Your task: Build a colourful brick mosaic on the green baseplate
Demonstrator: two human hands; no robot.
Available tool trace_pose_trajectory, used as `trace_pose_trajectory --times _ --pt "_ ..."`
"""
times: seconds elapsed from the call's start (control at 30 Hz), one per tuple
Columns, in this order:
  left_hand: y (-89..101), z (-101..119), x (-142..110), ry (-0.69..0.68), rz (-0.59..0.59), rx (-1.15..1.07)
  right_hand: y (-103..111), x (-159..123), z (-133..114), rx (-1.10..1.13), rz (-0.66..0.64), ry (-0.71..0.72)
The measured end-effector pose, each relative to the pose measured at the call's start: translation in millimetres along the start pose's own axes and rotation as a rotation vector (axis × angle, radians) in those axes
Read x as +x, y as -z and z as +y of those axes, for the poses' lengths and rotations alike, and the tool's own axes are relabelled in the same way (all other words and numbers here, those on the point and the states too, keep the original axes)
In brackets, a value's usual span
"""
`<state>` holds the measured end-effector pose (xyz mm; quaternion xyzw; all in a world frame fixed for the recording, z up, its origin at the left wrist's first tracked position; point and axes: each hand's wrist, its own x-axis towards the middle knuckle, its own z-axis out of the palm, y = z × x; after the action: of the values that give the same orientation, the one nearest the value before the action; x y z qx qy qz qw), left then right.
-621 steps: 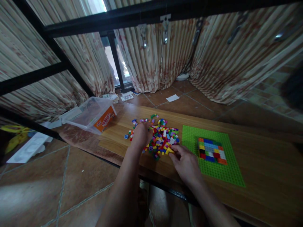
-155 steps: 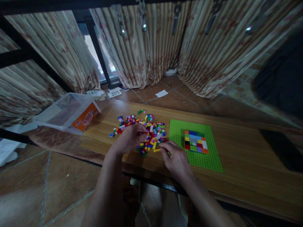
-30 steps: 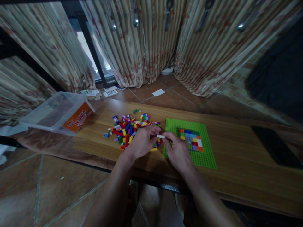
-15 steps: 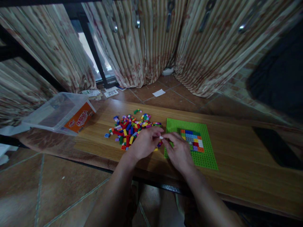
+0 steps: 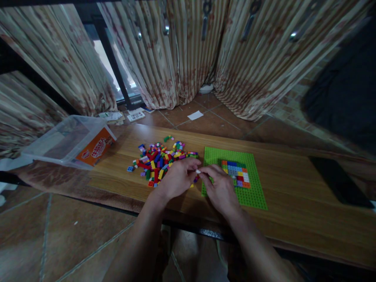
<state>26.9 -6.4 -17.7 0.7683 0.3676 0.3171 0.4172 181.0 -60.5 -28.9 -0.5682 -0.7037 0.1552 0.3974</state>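
The left hand [image 5: 180, 177] and right hand [image 5: 220, 188] pinch a small white brick [image 5: 197, 171] above the surface [image 5: 293, 192]. Loose bricks [image 5: 160, 159] lie at its ten o'clock; a green board [image 5: 253, 194] bearing joined bricks [image 5: 237, 172] lies at three.

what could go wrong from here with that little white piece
The small white piece, pinched in the right hand close to the left hand, could slip and get lost among the loose bricks. The right hand might also bump the multicolored build on the green baseplate.
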Motion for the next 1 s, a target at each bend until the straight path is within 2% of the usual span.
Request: trace_pose_trajectory --times 1.0 --pt "1.7 -2.0 -1.3 -0.026 0.017 0.095 -2.0 -1.3 -1.1 0.022 -0.027 -0.047"
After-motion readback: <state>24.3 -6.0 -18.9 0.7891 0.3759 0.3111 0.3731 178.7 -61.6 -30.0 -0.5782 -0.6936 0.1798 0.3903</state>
